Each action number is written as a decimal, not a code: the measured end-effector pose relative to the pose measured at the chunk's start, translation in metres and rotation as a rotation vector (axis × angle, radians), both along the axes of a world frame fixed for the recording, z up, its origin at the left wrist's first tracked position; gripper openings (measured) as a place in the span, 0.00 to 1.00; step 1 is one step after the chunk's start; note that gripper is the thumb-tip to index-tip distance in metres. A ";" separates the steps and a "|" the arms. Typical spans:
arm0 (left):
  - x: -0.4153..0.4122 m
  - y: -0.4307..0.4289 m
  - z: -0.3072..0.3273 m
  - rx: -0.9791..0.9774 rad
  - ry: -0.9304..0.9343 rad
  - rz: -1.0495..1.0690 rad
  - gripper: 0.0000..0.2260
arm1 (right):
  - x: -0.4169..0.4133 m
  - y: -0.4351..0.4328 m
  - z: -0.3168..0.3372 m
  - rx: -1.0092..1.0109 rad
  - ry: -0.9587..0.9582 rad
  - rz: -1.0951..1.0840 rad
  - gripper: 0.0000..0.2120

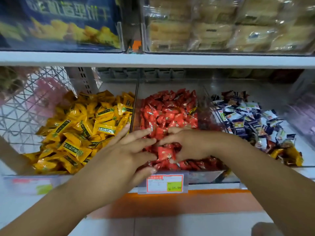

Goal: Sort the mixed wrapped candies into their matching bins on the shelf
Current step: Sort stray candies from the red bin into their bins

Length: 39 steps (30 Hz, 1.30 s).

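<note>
Three clear bins stand side by side on the shelf. The left bin holds yellow wrapped candies (81,128), the middle bin red wrapped candies (170,109), the right bin blue-and-white wrapped candies (247,120) with some yellow and brown ones at its front corner (288,155). Both hands rest in the front of the middle bin. My left hand (124,155) lies flat on the red pile with fingers spread. My right hand (187,143) curls its fingers and thumb around one red candy (164,153).
A price tag (165,183) hangs on the middle bin's front. A wire basket (25,108) sits left of the yellow bin. The upper shelf (153,59) carries a blue biscuit box and clear tubs of wrapped pastries. An orange strip runs below the shelf edge.
</note>
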<state>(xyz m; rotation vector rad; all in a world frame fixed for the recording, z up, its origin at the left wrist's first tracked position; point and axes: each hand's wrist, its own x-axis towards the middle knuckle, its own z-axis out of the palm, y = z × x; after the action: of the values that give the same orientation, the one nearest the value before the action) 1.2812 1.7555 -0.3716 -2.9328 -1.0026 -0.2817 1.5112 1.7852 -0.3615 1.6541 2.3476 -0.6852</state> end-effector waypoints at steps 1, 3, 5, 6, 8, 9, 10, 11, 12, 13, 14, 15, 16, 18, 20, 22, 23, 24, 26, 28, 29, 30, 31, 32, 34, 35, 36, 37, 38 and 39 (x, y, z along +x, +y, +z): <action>-0.002 0.000 -0.001 -0.002 -0.021 -0.008 0.18 | -0.001 0.010 -0.006 0.095 -0.004 -0.015 0.27; -0.007 0.001 -0.003 0.012 -0.037 -0.015 0.17 | 0.001 0.025 -0.017 0.253 0.002 -0.060 0.25; -0.013 0.002 -0.007 0.030 -0.065 0.006 0.16 | 0.007 0.029 -0.009 0.288 -0.007 -0.128 0.25; -0.017 0.001 -0.008 0.030 -0.074 0.025 0.16 | 0.012 0.027 0.002 0.281 -0.011 -0.141 0.25; -0.025 0.002 -0.009 0.014 -0.103 0.068 0.19 | 0.020 0.017 0.031 0.258 -0.015 -0.108 0.23; -0.029 0.001 -0.010 0.000 -0.119 0.091 0.21 | 0.019 0.008 0.043 0.233 -0.012 -0.062 0.20; -0.032 0.001 -0.010 -0.007 -0.131 0.112 0.22 | 0.014 -0.001 0.051 0.180 0.015 -0.013 0.18; -0.034 0.001 -0.010 -0.008 -0.134 0.127 0.24 | 0.004 -0.010 0.053 0.104 0.060 0.041 0.16; -0.034 0.000 -0.011 -0.004 -0.135 0.137 0.26 | -0.009 -0.015 0.046 0.045 0.105 0.103 0.15; -0.034 0.000 -0.012 -0.005 -0.135 0.147 0.28 | -0.023 -0.017 0.032 0.020 0.128 0.165 0.15; -0.033 0.000 -0.012 -0.013 -0.139 0.153 0.30 | -0.036 -0.017 0.017 0.034 0.124 0.211 0.15; -0.032 0.000 -0.012 -0.020 -0.144 0.156 0.30 | -0.044 -0.013 0.002 0.074 0.095 0.224 0.15; -0.032 -0.001 -0.012 -0.023 -0.147 0.156 0.31 | -0.048 -0.007 -0.009 0.118 0.038 0.206 0.17; -0.032 -0.001 -0.011 -0.021 -0.141 0.157 0.30 | -0.041 0.005 -0.016 0.202 -0.066 0.128 0.22; -0.032 -0.001 -0.010 -0.018 -0.138 0.158 0.28 | -0.027 0.014 -0.010 0.254 -0.067 0.041 0.21; -0.032 -0.001 -0.010 -0.024 -0.143 0.153 0.27 | -0.017 0.021 0.001 0.277 0.008 -0.023 0.18; -0.033 -0.001 -0.011 -0.026 -0.147 0.149 0.26 | -0.013 0.021 0.008 0.273 0.025 -0.046 0.17; -0.033 -0.001 -0.011 -0.025 -0.151 0.146 0.26 | -0.009 0.020 0.017 0.256 0.025 -0.060 0.18; -0.033 0.000 -0.013 -0.020 -0.158 0.141 0.26 | 0.001 0.015 0.035 0.210 0.028 -0.071 0.20; -0.034 0.000 -0.014 -0.019 -0.167 0.138 0.26 | 0.004 0.003 0.053 0.182 0.031 -0.053 0.18; -0.034 -0.001 -0.014 -0.018 -0.169 0.137 0.26 | 0.001 -0.004 0.058 0.182 0.040 -0.033 0.15; -0.034 0.000 -0.014 -0.017 -0.170 0.135 0.26 | -0.005 -0.009 0.059 0.183 0.053 -0.001 0.11; -0.034 0.000 -0.014 -0.019 -0.171 0.132 0.26 | -0.013 -0.013 0.055 0.186 0.074 0.034 0.09; -0.034 0.000 -0.014 -0.022 -0.170 0.130 0.26 | -0.023 -0.015 0.047 0.180 0.103 0.062 0.07; -0.035 0.001 -0.014 -0.031 -0.163 0.133 0.26 | -0.043 -0.016 0.026 0.113 0.142 0.120 0.08; -0.035 0.001 -0.013 -0.036 -0.159 0.136 0.27 | -0.052 -0.014 0.014 0.071 0.129 0.159 0.09; -0.035 0.000 -0.013 -0.040 -0.158 0.138 0.27 | -0.058 -0.012 0.003 0.045 0.102 0.196 0.10; -0.035 0.000 -0.013 -0.044 -0.158 0.139 0.27 | -0.062 -0.009 -0.006 0.040 0.081 0.213 0.10; -0.035 0.000 -0.013 -0.050 -0.160 0.138 0.27 | -0.064 -0.007 -0.010 0.036 0.074 0.204 0.10; -0.035 0.000 -0.013 -0.058 -0.165 0.137 0.27 | -0.065 -0.005 -0.012 0.030 0.075 0.192 0.10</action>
<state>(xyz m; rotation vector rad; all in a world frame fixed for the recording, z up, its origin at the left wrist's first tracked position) 1.2461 1.7551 -0.3846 -2.9117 -1.2466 -0.5044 1.4465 1.7803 -0.3738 1.4128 2.5389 -0.6881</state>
